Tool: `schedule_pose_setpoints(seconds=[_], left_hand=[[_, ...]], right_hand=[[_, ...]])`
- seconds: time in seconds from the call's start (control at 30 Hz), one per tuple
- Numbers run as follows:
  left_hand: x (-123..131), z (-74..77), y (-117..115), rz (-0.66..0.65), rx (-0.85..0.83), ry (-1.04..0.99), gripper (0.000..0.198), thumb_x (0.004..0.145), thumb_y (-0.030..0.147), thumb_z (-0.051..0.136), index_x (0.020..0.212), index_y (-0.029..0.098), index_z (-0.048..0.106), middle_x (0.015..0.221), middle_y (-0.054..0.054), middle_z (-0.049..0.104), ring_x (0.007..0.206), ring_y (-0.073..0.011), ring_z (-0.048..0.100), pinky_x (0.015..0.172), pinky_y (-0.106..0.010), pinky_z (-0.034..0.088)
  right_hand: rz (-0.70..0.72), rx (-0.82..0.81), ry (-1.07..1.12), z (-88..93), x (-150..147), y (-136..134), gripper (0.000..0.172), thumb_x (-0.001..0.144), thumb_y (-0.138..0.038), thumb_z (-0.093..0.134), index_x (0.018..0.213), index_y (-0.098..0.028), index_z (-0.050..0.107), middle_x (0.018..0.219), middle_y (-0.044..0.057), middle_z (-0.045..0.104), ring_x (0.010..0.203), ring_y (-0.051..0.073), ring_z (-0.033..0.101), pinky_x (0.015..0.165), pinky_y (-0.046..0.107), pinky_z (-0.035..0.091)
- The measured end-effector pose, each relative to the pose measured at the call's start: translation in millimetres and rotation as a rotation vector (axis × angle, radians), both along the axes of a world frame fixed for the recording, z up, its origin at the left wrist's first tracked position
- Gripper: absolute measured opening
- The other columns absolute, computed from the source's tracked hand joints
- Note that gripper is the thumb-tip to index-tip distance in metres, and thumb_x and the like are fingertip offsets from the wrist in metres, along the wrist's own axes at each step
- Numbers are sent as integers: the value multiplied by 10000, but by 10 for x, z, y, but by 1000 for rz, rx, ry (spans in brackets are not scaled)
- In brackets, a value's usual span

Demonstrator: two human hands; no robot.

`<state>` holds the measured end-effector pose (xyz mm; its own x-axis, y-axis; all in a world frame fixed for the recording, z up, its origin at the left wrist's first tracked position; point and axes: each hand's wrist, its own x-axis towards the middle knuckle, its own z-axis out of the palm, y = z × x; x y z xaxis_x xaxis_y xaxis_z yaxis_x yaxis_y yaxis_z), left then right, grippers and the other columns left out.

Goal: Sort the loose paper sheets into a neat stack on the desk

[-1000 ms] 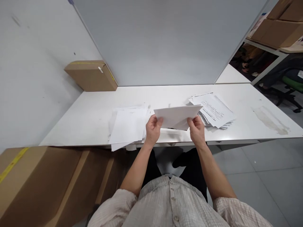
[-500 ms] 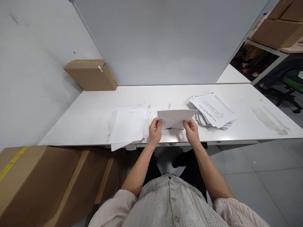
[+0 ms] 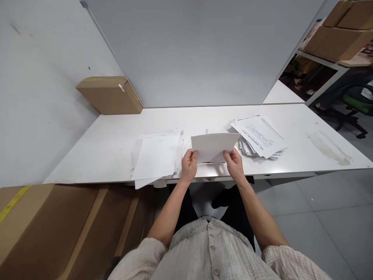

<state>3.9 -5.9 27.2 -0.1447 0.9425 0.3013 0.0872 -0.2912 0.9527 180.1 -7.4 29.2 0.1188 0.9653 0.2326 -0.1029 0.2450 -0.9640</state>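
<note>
Both my hands hold a sheet of paper [image 3: 215,146] near the front edge of the white desk, its face tilted toward me. My left hand [image 3: 189,165] pinches the left side, thumb on the near face. On the right side, my right hand [image 3: 234,163] grips it the same way. Whether it is one sheet or more, I cannot tell. A spread pile of mostly blank sheets [image 3: 156,155] lies to the left, partly over the desk's edge. To the right rests an uneven stack of printed papers [image 3: 260,136].
The white desk [image 3: 110,149] meets an upright grey-white panel [image 3: 198,54] at the back. A flat cardboard box [image 3: 110,95] leans in the left corner. Large cartons [image 3: 58,225] stand below the desk at left. Farther right are stacked boxes [image 3: 338,41] and an office chair [image 3: 358,101].
The paper has dipped and tilted slightly between my hands, and both hands keep their grip. The whole view has shifted a little. Both paper piles lie as before.
</note>
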Motion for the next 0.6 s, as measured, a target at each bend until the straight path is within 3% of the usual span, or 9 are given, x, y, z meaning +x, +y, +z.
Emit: schedule_pose_setpoints(seconds=[0.17, 0.3, 0.43, 0.6], left_hand=[[17, -70, -5, -38, -59, -45, 276, 826, 457, 531, 844, 182, 544, 731, 9, 540, 706, -117, 501, 676, -218, 400], [30, -49, -17, 1, -70, -22, 270, 815, 440, 545, 744, 181, 517, 640, 33, 485, 639, -103, 469, 626, -203, 380], [33, -39, -48, -12, -144, -33, 265, 807, 410, 559, 698, 183, 477, 601, 52, 441, 581, -84, 435, 579, -189, 360], [39, -126, -136, -231, -351, -95, 270, 785, 421, 563, 890, 174, 537, 695, 16, 586, 608, -108, 541, 601, -223, 434]], right_hand=[[-12, -5, -56, -102, 26, 2, 251, 825, -386, 547, 1012, -221, 579, 956, 35, 634, 917, 186, 571, 831, 322, 447], [-73, -63, -199, -106, 51, -37, 260, 823, -420, 524, 969, -213, 582, 861, 20, 621, 825, 172, 561, 752, 296, 458], [-40, -156, -254, -24, 94, -131, 282, 817, -437, 520, 974, -210, 580, 862, 17, 629, 787, 166, 561, 694, 274, 462], [-57, -267, -198, -29, 181, -303, 290, 791, -437, 553, 949, -196, 582, 875, 29, 653, 784, 180, 587, 677, 274, 474]])
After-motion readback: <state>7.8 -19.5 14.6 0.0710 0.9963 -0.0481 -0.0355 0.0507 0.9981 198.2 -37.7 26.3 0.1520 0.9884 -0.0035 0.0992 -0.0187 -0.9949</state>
